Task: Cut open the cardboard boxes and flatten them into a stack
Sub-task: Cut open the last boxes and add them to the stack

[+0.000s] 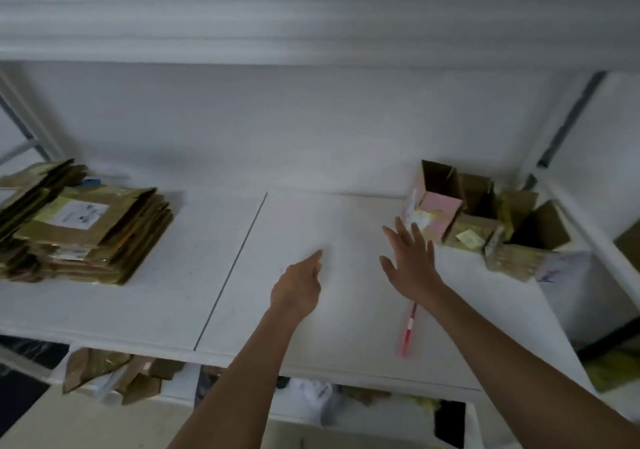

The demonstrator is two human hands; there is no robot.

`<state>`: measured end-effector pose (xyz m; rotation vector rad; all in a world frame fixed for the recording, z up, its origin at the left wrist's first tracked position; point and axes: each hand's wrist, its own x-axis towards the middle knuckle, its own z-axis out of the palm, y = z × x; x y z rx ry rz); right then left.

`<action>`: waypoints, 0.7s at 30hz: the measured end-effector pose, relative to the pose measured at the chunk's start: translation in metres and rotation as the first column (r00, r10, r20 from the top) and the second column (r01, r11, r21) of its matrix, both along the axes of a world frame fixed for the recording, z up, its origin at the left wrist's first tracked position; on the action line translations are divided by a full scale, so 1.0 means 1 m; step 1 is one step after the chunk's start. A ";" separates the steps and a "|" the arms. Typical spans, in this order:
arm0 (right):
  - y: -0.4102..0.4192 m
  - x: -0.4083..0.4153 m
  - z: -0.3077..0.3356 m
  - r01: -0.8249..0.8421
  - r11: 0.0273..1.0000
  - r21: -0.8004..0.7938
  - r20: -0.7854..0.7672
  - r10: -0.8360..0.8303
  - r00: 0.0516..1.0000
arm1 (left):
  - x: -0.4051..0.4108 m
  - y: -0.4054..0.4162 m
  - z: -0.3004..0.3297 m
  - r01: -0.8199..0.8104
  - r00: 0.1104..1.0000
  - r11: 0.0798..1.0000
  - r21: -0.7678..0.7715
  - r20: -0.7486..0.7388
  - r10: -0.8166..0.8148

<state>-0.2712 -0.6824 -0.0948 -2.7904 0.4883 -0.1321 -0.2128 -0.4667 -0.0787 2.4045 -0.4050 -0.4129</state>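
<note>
While flattened cardboard [86,230] sits stacked at the surface's [214,275] left, the right hand [412,261], grip wide and empty, reaches toward uncut boxes [485,220]; fetching one appears the step underway.

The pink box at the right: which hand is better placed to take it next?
Probably the right hand: open, fingers spread, closest to the pink box. The left hand is further left, nearer the table middle.

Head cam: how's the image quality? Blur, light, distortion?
Head view: dim, flat light, no glare. Motion blur smears the red cutter and softens the right hand and open boxes. Wide-angle bending shows at the table edge. The flattened stack reads fairly clearly.
</note>
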 end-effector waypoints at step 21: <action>-0.121 0.046 0.003 0.181 0.935 -0.305 0.058 -0.172 0.983 | -0.008 -0.070 -0.008 -0.255 0.967 0.965 0.053 -0.009 0.256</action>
